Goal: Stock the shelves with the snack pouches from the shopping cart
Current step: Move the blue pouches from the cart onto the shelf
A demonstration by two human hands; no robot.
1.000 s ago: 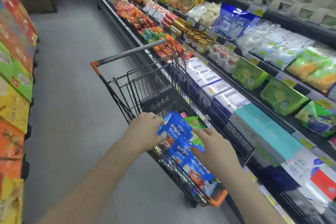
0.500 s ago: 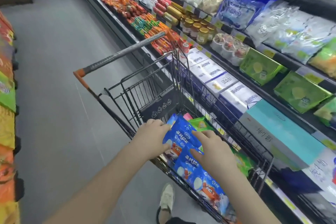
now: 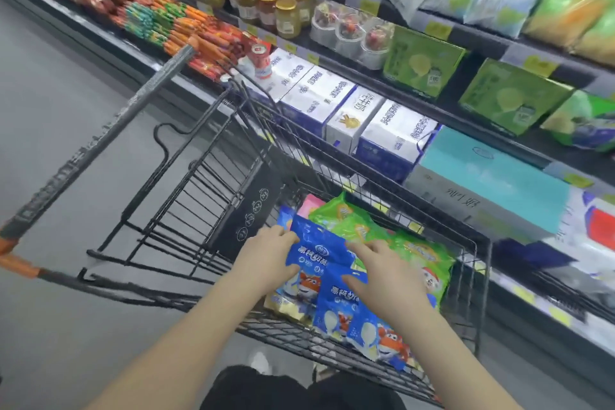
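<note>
Blue glossy foil snack pouch (image 3: 319, 251) lies between my two hands, on top of the pile in the black wire shopping cart (image 3: 199, 196). Long axis runs away from me. Left hand (image 3: 269, 263) curls onto its left edge, pinching it. Right hand (image 3: 387, 280) rests flat on it, fingers spread, holding nothing. Store shelves (image 3: 479, 38) stand right of both hands, so the right hand is nearer. Both forearms reach low and forward.

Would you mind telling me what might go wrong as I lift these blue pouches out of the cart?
1. The blue pouches overlap loosely; with the left hand and right hand only at their edge and top, one may slide out.
2. The green pouches lie against them and could be dragged along.
3. The cart wires could snag a corner.
</note>
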